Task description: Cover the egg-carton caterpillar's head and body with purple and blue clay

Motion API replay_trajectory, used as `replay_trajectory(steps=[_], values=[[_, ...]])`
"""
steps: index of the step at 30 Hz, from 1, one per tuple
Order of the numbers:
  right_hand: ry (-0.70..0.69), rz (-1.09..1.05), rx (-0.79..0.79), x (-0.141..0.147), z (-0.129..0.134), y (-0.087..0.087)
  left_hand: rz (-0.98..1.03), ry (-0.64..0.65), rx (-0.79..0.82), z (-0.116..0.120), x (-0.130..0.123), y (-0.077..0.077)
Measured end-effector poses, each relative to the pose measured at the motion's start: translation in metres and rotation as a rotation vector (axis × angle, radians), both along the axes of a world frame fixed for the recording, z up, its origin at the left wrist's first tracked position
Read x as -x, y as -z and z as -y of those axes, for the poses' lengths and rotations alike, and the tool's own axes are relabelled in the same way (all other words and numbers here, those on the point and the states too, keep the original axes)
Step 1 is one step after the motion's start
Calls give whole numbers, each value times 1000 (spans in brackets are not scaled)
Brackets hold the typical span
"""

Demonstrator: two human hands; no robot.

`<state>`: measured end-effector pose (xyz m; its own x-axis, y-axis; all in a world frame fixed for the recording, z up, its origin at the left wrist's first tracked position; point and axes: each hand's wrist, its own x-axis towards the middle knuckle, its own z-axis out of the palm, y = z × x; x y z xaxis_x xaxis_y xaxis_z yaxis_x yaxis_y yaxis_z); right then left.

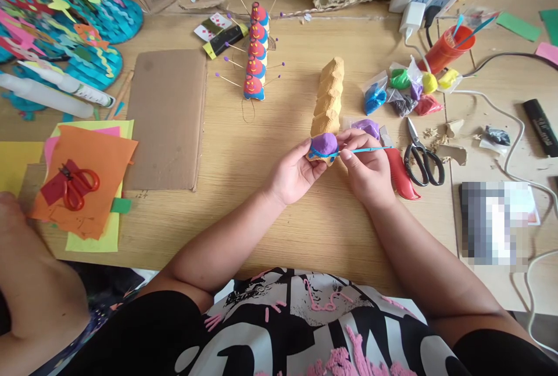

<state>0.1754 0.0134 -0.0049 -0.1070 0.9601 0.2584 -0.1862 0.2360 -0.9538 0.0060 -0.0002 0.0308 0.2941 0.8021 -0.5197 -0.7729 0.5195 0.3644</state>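
A strip of tan egg carton [328, 94] with several bumps lies lengthwise in front of me. Its near end bears a purple clay cap [324, 143] with blue clay around the lower edge. My left hand [290, 175] grips this end between thumb and fingers. In my right hand [368, 169] is a thin blue modelling tool [372, 149], pinched by thumb and fingers. The tool's tip reaches the blue clay; exact contact is hard to make out. A finished-looking strip [256, 53] in red and blue, with smiling faces and purple-tipped sticks, stands further left.
Black-handled scissors [422, 155] and a red tool [401, 175] lie right of my right hand. Bagged clay [399, 94] and a red cup [449, 47] sit beyond. Cardboard [165, 120], orange paper [108, 172] and red-handled scissors [78, 187] lie left, near another person's arm [39, 283].
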Motion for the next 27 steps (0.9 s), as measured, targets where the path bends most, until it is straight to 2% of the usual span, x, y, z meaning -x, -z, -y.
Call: replay_trajectory(steps=[6,11,27], values=[[15,26,-25,0,-1,0,13,-12,-25,1,0,3],[32,70,-36,2,1,-5,10,-21,16,0,0,4],[46,74,-37,3,2,-7,28,-21,32,0,0,-1]])
